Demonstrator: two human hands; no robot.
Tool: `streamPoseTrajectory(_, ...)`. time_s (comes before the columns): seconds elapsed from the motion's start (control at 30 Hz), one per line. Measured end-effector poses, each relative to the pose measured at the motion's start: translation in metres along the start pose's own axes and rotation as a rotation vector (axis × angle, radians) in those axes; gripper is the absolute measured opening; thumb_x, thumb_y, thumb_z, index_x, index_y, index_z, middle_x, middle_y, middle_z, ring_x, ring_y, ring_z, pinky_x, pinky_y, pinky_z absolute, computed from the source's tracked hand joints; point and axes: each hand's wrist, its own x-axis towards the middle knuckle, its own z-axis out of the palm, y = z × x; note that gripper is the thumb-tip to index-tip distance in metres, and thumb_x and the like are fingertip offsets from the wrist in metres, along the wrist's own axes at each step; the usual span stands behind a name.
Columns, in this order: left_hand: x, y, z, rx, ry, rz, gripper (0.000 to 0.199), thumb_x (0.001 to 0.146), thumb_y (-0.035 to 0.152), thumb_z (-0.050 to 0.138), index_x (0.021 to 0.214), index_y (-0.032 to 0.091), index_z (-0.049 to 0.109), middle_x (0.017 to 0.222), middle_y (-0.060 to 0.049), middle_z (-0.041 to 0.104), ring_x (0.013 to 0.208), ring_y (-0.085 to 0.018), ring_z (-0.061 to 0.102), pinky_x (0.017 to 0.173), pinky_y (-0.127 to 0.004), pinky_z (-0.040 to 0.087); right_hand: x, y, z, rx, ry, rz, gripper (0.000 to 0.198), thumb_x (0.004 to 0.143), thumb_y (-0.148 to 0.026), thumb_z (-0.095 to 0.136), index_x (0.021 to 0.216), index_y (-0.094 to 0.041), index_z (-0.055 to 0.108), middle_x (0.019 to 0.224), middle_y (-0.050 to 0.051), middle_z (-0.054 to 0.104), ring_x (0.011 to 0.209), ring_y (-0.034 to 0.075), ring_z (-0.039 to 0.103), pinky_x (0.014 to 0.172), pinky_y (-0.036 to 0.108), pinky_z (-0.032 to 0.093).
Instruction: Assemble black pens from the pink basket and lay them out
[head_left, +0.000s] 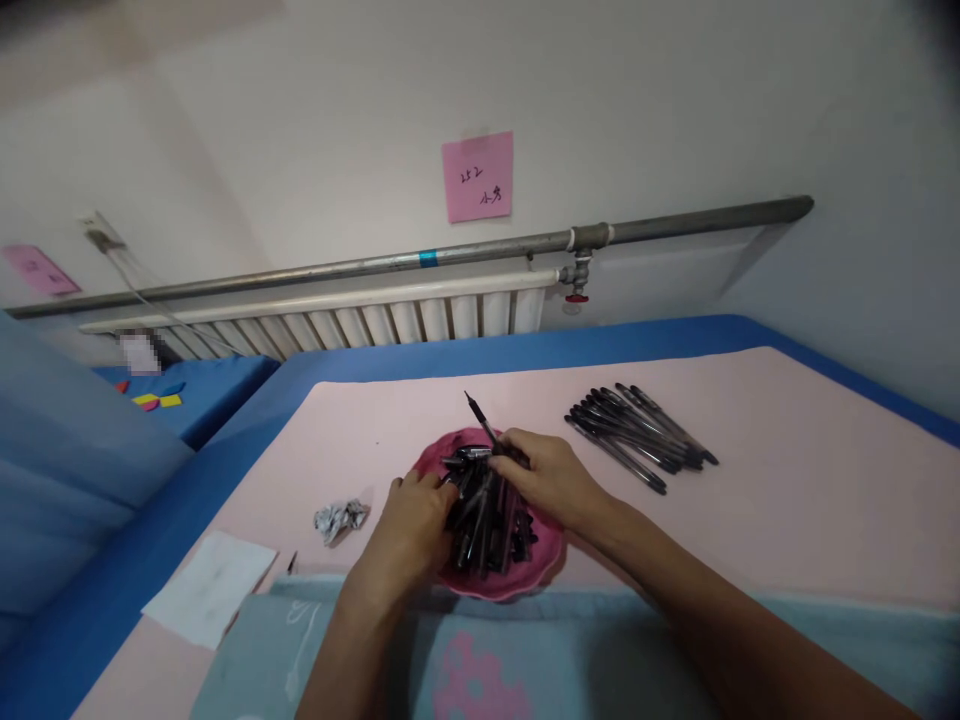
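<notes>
A pink bowl [551,560] with a wavy rim holds a heap of black pens and caps [480,520]. My right hand [551,475] is closed over the bowl's far right side on a black pen [480,412]. The pen's bare tip points up and to the left. My left hand [420,520] reaches over the bowl's left rim, its fingers curled in among the heap. Its fingertips are partly hidden, so what they grip cannot be made out. Right of the bowl lies a loose pile of capped black pens [637,430] on the pink table cover.
Left of the bowl are a crumpled silvery wrapper [340,520], a white paper sheet [210,588] and a small dark pen part [292,562]. A blue-green cloth [600,640] covers the near edge. A radiator [405,318] and pipe [337,270] run along the wall behind.
</notes>
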Motion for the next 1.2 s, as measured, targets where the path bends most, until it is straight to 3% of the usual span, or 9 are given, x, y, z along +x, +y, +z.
streamPoseTrajectory(0.13,0.005,-0.008,0.003,-0.064,0.053,-0.032,0.021,0.058,0.004,0.05,0.065,0.021,0.061,0.069,-0.008,0.059,0.075,-0.025,0.053,0.08,-0.039,0.035,0.0,0.0,0.001,0.013,-0.013,-0.004,0.014,0.078,-0.026,0.049,0.067,-0.018,0.054,0.062,-0.002,0.058,0.058,0.012,0.051,0.055,0.022,0.035)
streamPoseTrajectory(0.33,0.007,-0.009,0.001,-0.178,0.114,-0.13,0.016,0.059,0.006,0.054,0.059,0.022,0.057,0.065,-0.005,0.057,0.078,-0.024,0.053,0.085,-0.037,0.033,-0.001,0.001,0.002,0.011,-0.024,-0.028,0.013,0.077,-0.026,0.05,0.069,-0.019,0.057,0.063,-0.003,0.06,0.059,0.012,0.052,0.055,0.021,0.035)
streamPoseTrajectory(0.5,0.007,-0.007,-0.002,-0.007,0.093,-0.11,0.016,0.068,0.014,0.049,0.073,0.021,0.063,0.079,-0.007,0.058,0.08,-0.023,0.052,0.078,-0.034,0.037,-0.002,0.001,0.003,0.008,-0.025,-0.039,0.013,0.079,-0.025,0.048,0.071,-0.019,0.056,0.065,-0.003,0.06,0.06,0.012,0.052,0.055,0.022,0.035)
streamPoseTrajectory(0.73,0.002,0.0,-0.006,0.313,-0.1,0.045,0.027,0.065,0.012,0.048,0.078,0.022,0.07,0.093,-0.014,0.059,0.093,-0.033,0.045,0.077,-0.045,0.032,-0.002,0.002,0.003,0.003,-0.034,-0.043,0.011,0.078,-0.022,0.048,0.071,-0.019,0.056,0.064,-0.003,0.059,0.059,0.011,0.051,0.055,0.022,0.034)
streamPoseTrajectory(1.2,-0.003,0.017,0.004,0.537,-0.145,-0.058,0.032,0.072,0.014,0.041,0.079,0.019,0.072,0.093,-0.016,0.062,0.095,-0.033,0.047,0.075,-0.046,0.033,-0.003,0.0,0.004,0.027,-0.055,-0.061,0.011,0.078,-0.024,0.048,0.072,-0.019,0.056,0.065,-0.003,0.059,0.06,0.012,0.051,0.056,0.022,0.034)
